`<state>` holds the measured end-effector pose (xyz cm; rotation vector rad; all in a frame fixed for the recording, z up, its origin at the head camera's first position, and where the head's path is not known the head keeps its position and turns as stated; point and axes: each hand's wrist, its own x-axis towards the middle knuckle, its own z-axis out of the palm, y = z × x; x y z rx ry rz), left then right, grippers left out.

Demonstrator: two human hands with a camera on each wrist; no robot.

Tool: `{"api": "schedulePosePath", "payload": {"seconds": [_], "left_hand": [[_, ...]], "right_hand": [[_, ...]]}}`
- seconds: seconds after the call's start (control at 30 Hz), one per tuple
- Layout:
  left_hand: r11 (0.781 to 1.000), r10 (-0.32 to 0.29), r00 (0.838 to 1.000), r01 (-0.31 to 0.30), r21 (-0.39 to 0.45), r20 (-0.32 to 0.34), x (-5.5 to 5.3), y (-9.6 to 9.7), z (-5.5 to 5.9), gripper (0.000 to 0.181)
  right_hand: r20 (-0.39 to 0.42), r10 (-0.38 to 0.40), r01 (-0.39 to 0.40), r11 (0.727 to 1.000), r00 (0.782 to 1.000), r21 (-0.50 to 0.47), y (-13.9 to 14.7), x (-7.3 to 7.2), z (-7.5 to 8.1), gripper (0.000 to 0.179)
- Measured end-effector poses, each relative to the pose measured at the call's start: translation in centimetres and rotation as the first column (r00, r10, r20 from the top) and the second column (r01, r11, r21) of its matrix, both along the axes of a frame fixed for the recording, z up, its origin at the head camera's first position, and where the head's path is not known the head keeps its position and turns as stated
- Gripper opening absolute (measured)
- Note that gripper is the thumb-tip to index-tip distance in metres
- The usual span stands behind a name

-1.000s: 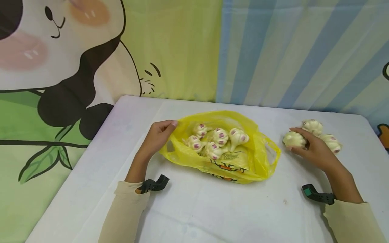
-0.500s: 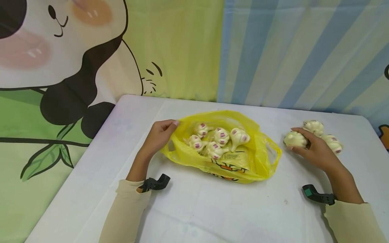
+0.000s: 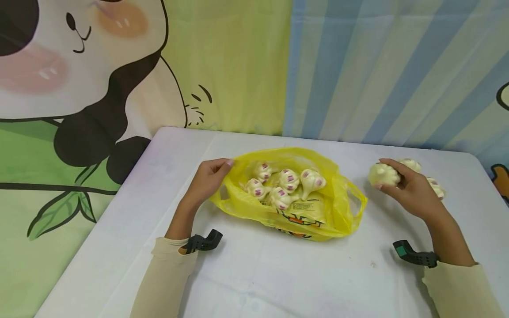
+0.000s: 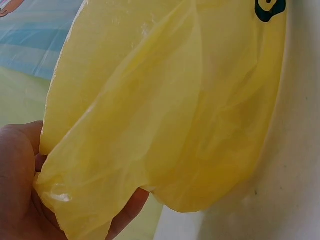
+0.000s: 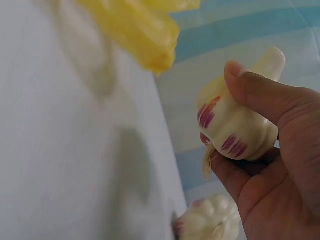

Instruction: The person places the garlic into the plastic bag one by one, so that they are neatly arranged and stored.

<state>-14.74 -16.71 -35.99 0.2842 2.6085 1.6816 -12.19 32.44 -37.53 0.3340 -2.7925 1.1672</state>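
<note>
A yellow plastic bag (image 3: 342, 216) lies with its mouth spread on the table, several garlic bulbs (image 3: 289, 180) inside it. My left hand (image 3: 207, 181) pinches the bag's left rim between thumb and fingers; the left wrist view shows the yellow film (image 4: 150, 110) drawn taut from that grip. To the right of the bag, my right hand (image 3: 411, 190) holds a garlic bulb (image 3: 383, 175) raised over the table. In the right wrist view this bulb (image 5: 235, 120) has purple streaks and dry roots, with thumb and fingers around it.
Two more garlic bulbs lie behind the right hand, one further back (image 3: 411, 164) and one to the right (image 3: 436, 187), both partly covered. A white cloth covers the table (image 3: 278, 274). Behind its far edge hangs a printed curtain (image 3: 358, 66).
My right hand has lifted its garlic bulb off the table, slightly up and to the left. The left hand keeps its grip on the bag's rim.
</note>
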Motion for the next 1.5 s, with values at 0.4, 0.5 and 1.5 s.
{"api": "schedulePosePath", "payload": {"seconds": [0.4, 0.5, 1.5], "left_hand": [[0.999, 0.006, 1.0, -0.006, -0.046, 0.006, 2.1, 1.3, 3.8, 0.032], [0.999, 0.008, 1.0, -0.007, -0.052, 0.009, 2.1, 1.2, 3.8, 0.032], [1.0, 0.018, 1.0, -0.018, -0.017, 0.003, 0.0, 0.1, -0.1, 0.035]], "right_hand": [[-0.058, 0.093, -0.099, 0.989, 0.994, -0.114, -2.9, -0.5, 3.7, 0.06], [-0.038, 0.116, -0.12, 0.986, 0.993, -0.119, -3.7, -0.8, 4.6, 0.06], [0.107, 0.481, -0.463, 0.873, 0.87, -0.153, -12.0, -5.3, 7.1, 0.058]]}}
